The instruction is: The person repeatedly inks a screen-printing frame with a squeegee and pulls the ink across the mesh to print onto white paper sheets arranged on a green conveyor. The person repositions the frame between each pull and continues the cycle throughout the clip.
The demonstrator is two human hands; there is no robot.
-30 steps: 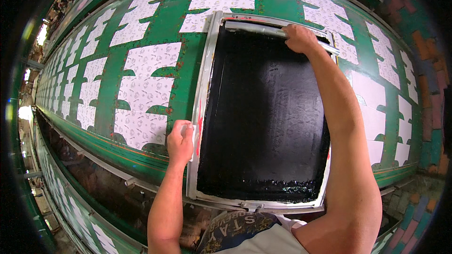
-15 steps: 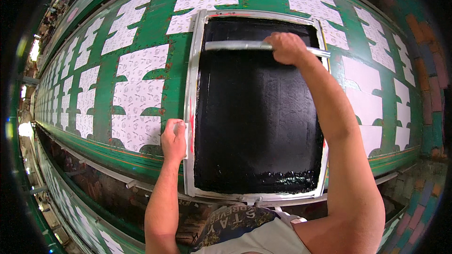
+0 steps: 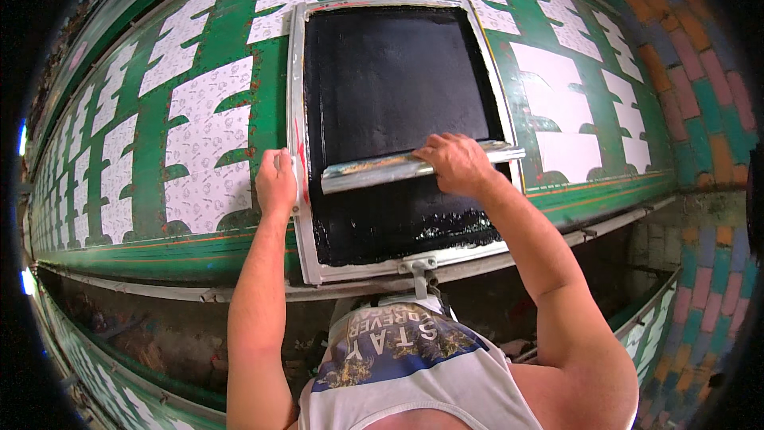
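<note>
A screen printing frame [image 3: 297,72] with a silver rim holds a sheet coated in wet black ink [image 3: 394,72]. My right hand [image 3: 454,161] is closed on a long metal squeegee [image 3: 358,175] lying slantwise across the lower part of the screen, with thicker glossy ink below it. My left hand [image 3: 276,179] is closed on a pale handle at the frame's left side, beside red marks on the rim. White fabric pieces, many with small printed motifs [image 3: 207,135], lie in rows on the green table either side of the frame; those just right of it [image 3: 549,87] look plainer.
The long green printing table [image 3: 127,263] curves across the view, with a metal rail and bracket [image 3: 419,269] along its near edge. Parallel tables with white pieces run at lower left [image 3: 119,366] and lower right [image 3: 646,326]. Coloured bricks or tiles [image 3: 700,80] are at the right.
My right hand has drawn the squeegee from the top of the screen down toward me. My left hand still holds the frame's side. The whole view has shifted, with frame and hands appearing higher.
</note>
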